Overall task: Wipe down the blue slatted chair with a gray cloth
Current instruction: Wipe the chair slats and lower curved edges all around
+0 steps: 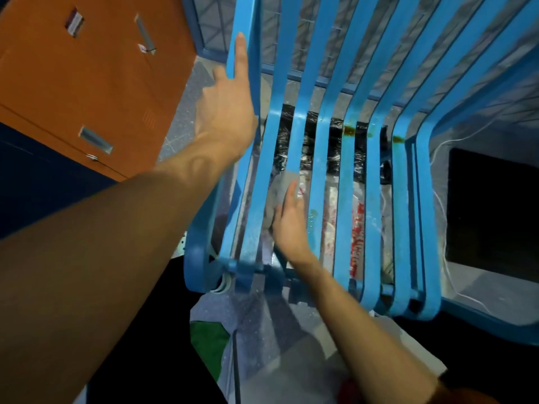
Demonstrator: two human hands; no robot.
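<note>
The blue slatted chair (pixel 350 158) fills the middle and right of the head view, seen from above, its slats curving from the backrest down into the seat. My left hand (pixel 226 103) lies against the chair's left frame rail, index finger stretched straight up along it. My right hand (pixel 288 223) presses a gray cloth (pixel 281 188) flat onto a seat slat left of centre, fingers straight over the cloth. Brown stains mark the slats' bend at the right.
An orange cabinet (pixel 87 83) with metal handles stands to the left. Crumpled plastic bags and printed wrapping (pixel 357 228) lie under the seat. A black box (pixel 493 217) sits on the floor at right, with thin white cords beside it. Speckled grey floor shows below.
</note>
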